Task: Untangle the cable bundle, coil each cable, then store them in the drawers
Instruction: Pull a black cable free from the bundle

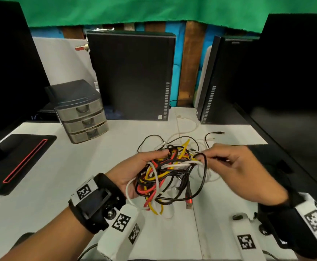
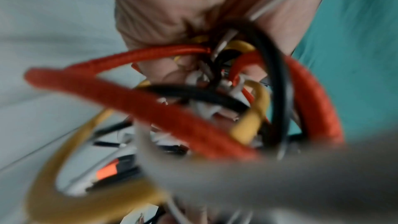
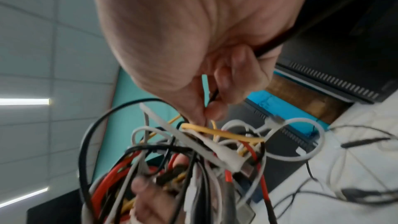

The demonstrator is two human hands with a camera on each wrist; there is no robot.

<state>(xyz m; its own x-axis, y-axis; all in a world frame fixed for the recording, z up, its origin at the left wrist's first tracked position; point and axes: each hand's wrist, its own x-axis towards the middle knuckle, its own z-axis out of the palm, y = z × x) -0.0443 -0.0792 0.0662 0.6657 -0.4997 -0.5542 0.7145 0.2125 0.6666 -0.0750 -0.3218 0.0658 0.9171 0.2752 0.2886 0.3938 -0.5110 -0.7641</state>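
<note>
A tangled cable bundle of red, yellow, white and black cables is held above the white desk. My left hand cups and grips it from the left, thumb on top. My right hand pinches a thin black cable at the bundle's right edge. In the right wrist view the right hand pinches that black strand above the cable bundle. The left wrist view is blurred: the left hand sits behind a red braided cable. A grey three-drawer unit stands at the back left with its drawers closed.
Two black computer towers stand at the back, with dark monitors at both sides. A black pad with a red line lies at left. Loose white cable and black cable trail on the desk behind the bundle.
</note>
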